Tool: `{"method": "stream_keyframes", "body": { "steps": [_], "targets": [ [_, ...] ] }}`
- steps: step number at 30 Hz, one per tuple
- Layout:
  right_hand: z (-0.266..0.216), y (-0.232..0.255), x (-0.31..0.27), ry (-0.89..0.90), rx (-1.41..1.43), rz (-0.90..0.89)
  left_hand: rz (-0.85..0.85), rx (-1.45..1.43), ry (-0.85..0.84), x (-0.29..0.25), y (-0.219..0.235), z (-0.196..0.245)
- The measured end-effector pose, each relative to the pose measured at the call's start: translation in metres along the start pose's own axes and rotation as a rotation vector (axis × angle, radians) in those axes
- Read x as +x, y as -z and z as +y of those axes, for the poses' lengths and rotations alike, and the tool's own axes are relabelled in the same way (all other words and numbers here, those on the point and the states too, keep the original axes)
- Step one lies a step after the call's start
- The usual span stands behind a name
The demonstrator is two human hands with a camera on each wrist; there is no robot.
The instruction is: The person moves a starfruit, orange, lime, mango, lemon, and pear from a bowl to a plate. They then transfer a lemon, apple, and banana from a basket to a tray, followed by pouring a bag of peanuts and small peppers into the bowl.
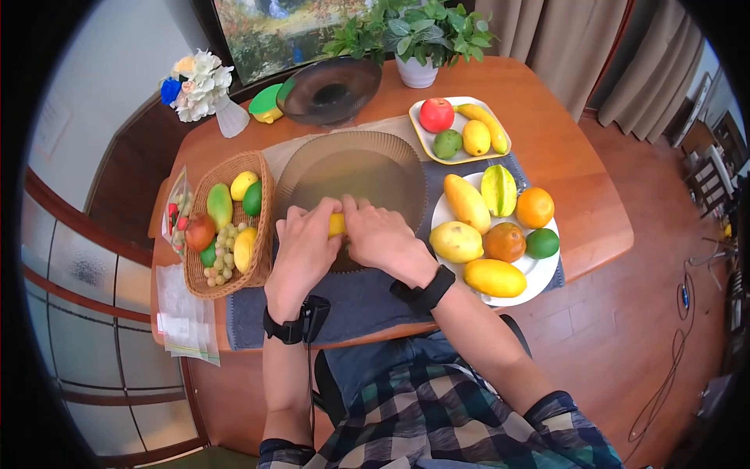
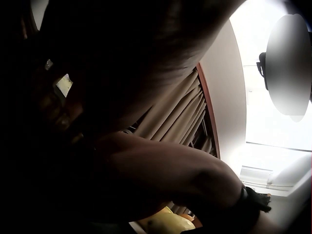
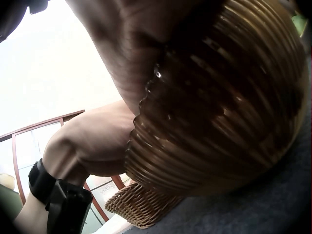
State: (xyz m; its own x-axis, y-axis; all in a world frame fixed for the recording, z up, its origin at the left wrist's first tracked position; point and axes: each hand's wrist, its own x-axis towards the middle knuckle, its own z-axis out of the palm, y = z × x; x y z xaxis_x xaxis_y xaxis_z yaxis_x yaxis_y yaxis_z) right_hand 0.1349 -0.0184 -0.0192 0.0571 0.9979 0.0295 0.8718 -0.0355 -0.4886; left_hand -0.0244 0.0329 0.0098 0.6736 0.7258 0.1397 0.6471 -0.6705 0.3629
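Fingers of the left hand (image 1: 306, 241) and right hand (image 1: 381, 236) pinch a yellow object (image 1: 337, 225), mostly hidden, above the near side of a ribbed, translucent brown bowl (image 1: 351, 168); woven wicker basket (image 1: 266, 195) and round white plate (image 1: 539, 273) flank it.

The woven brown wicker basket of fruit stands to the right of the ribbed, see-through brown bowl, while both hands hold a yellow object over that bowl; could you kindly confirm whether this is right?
Not quite: the head view shows the wicker basket left of the brown bowl. The left hand and right hand do hold the yellow object over that bowl.
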Motion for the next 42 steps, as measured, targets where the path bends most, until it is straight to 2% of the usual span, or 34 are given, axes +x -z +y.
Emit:
{"method": "stream_keyframes", "body": {
  "steps": [2, 7, 9, 13, 15, 19, 22, 24, 27, 30, 31, 33, 36, 40, 42],
  "targets": [
    [0.001, 0.001, -0.001, 0.050, -0.008, -0.009, -0.009, -0.013, 0.022, 0.002, -0.001, -0.002],
    [-0.001, 0.004, -0.001, 0.040, -0.007, -0.021, -0.015, -0.126, 0.055, 0.005, -0.002, -0.006],
    [-0.002, 0.005, -0.003, 0.025, -0.005, -0.006, -0.084, -0.329, 0.062, 0.008, -0.005, -0.010],
    [-0.003, 0.003, -0.002, -0.027, 0.058, 0.017, -0.064, -0.267, 0.015, 0.008, -0.012, -0.012],
    [-0.002, 0.001, 0.001, -0.070, 0.068, 0.004, -0.031, 0.026, -0.077, 0.004, -0.008, -0.001],
    [0.001, -0.004, 0.004, -0.074, 0.098, -0.042, -0.058, 0.029, -0.043, 0.009, -0.017, 0.001],
    [0.000, -0.004, 0.003, -0.094, 0.121, -0.026, 0.023, -0.057, -0.093, 0.009, -0.019, -0.002],
    [-0.001, -0.001, 0.002, -0.095, 0.147, -0.008, -0.031, -0.180, -0.011, 0.008, -0.011, 0.004],
    [-0.006, 0.008, 0.000, -0.081, 0.184, 0.035, -0.048, -0.216, 0.032, 0.008, -0.008, 0.004],
    [-0.009, 0.018, 0.000, -0.153, 0.219, 0.013, -0.006, -0.261, 0.064, 0.011, -0.010, 0.002],
    [-0.006, 0.014, -0.001, -0.105, 0.188, 0.011, -0.005, -0.262, 0.062, 0.013, -0.007, 0.004],
    [-0.004, 0.009, -0.002, -0.058, 0.156, 0.009, -0.093, -0.332, 0.236, 0.015, 0.000, 0.011],
    [-0.003, 0.009, -0.002, -0.041, 0.173, 0.028, -0.104, -0.341, 0.252, 0.016, -0.003, 0.008],
    [-0.003, 0.006, -0.002, -0.058, 0.154, 0.023, -0.085, -0.315, 0.134, 0.014, -0.006, -0.001],
    [-0.003, 0.004, -0.002, -0.065, 0.141, 0.034, -0.015, -0.256, 0.031, 0.011, -0.008, -0.006]
  ]
}}
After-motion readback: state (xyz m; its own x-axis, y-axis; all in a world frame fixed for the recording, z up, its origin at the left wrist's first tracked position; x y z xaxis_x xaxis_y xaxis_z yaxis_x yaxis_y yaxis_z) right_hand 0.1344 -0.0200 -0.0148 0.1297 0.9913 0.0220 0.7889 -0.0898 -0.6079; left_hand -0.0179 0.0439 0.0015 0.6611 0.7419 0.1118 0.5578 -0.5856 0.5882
